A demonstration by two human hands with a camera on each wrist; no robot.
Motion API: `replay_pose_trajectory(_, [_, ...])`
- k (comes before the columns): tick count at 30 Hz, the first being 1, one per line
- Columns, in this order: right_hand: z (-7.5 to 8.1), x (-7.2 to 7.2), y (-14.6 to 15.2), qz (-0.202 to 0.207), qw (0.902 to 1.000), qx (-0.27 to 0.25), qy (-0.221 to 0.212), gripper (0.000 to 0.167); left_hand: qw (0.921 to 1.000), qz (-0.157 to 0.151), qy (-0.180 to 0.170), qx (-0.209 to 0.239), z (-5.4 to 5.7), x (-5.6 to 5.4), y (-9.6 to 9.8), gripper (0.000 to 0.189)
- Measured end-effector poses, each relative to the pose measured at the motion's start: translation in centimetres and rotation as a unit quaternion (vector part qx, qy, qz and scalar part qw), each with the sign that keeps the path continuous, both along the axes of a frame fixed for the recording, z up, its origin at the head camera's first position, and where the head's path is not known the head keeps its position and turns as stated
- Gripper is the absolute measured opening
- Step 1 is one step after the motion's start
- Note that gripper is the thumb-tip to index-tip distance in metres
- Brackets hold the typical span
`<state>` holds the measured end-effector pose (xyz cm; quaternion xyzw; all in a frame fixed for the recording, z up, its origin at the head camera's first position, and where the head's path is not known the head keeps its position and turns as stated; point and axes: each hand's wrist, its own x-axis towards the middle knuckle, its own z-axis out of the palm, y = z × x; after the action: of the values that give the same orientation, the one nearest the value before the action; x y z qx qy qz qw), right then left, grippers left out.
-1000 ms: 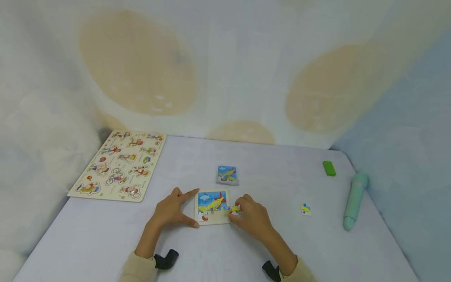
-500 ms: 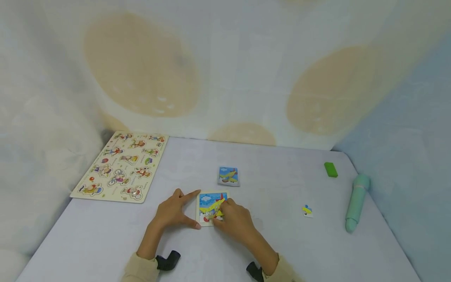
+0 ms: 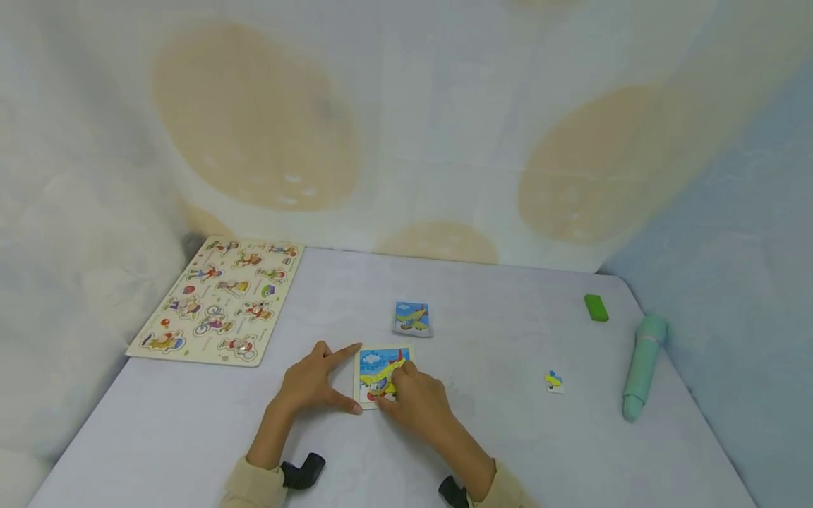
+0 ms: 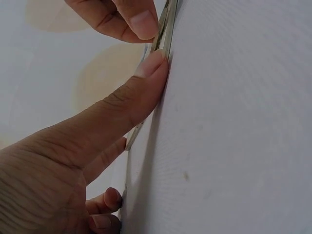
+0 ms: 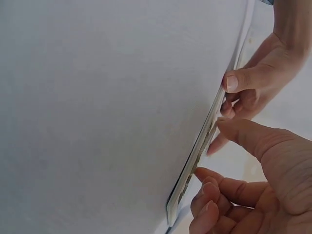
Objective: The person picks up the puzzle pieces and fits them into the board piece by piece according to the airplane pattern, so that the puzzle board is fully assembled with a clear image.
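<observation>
A small jigsaw puzzle board (image 3: 357,374) with a yellow airplane picture lies at the front middle of the table. At its left side is my left hand (image 3: 308,381), index finger and thumb stretched apart to the two left corners. In the left wrist view the thumb presses at the board's edge. Thumb and index finger of my right hand (image 3: 422,402) pinch a puzzle piece (image 3: 386,389) at the lower right of the picture, partly hidden by the fingers. Seen from the right wrist, both fingertips rest right at the board's (image 5: 172,209) top face.
A loose puzzle piece (image 3: 555,383) lies to the right. Beyond the board sits a small airplane picture block (image 3: 412,319). A large peg puzzle board (image 3: 219,303) is at far left. At right are a green block (image 3: 596,307) and a mint-green cylinder (image 3: 643,374).
My right hand has carried the puzzle piece leftward from beside the board's right edge onto its lower right part, where it is now pressed low. The left hand keeps its place.
</observation>
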<state>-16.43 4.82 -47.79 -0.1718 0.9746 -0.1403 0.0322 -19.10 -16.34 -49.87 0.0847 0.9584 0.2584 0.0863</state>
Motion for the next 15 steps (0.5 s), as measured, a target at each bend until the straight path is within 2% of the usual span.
replay_pose_trajectory(6, [0.2,0.7,1.0,0.023,0.999,0.026,0.026,0.053,1.0,0.004,-0.002,0.002,-0.2,0.1,0.1,0.108])
replay_pose_trajectory(8, [0.4,1.1,1.7,0.047,0.9976,0.038,0.034,0.054,1.0,0.005,0.001,0.002,-0.2,0.1,0.1,0.108])
replay_pose_trajectory(12, [0.7,2.2,3.1,0.104,0.9913,0.078,0.021,0.057,1.0,0.003,0.005,0.002,-0.2,0.2,0.0,0.108])
replay_pose_trajectory(15, [0.6,2.8,3.8,0.133,0.9848,0.111,0.011,0.06,1.0,0.0,0.007,0.005,-0.2,0.2,0.0,0.108])
